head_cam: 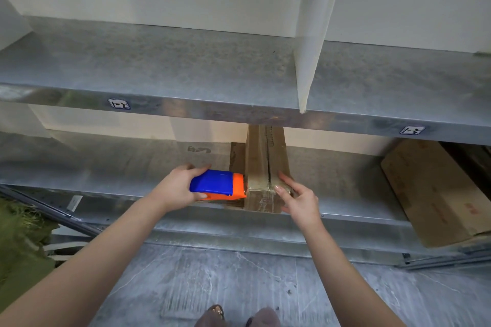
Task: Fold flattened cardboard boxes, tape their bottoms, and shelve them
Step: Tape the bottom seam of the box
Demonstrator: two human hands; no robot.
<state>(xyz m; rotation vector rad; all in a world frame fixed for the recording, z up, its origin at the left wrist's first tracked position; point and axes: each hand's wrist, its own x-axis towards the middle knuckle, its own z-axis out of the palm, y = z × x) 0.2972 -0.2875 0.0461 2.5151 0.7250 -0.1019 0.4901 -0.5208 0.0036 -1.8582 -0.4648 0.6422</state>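
Two metal shelves [186,61]: spanning nine to three o'clock, one sitting above the other.
Flat cardboard [435,194]: lying on the lower shelf [345,180] at three o'clock.
Cardboard box [263,156]: sitting on the lower shelf at centre.
Left hand [178,186]: gripping the tape dispenser.
Right hand [297,196]: fingers lying straight, pressing clear tape [261,186] onto the box's near end.
Tape dispenser [216,184]: blue and orange, touching the box's nine o'clock side.

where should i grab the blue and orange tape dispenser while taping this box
Grip the tape dispenser by its blue body, across the width, coming from the end away from the box. The orange end sits against the box's taped edge, so it should stay free. The left hand holds it just so: thumb on the near edge, fingers over the far edge.
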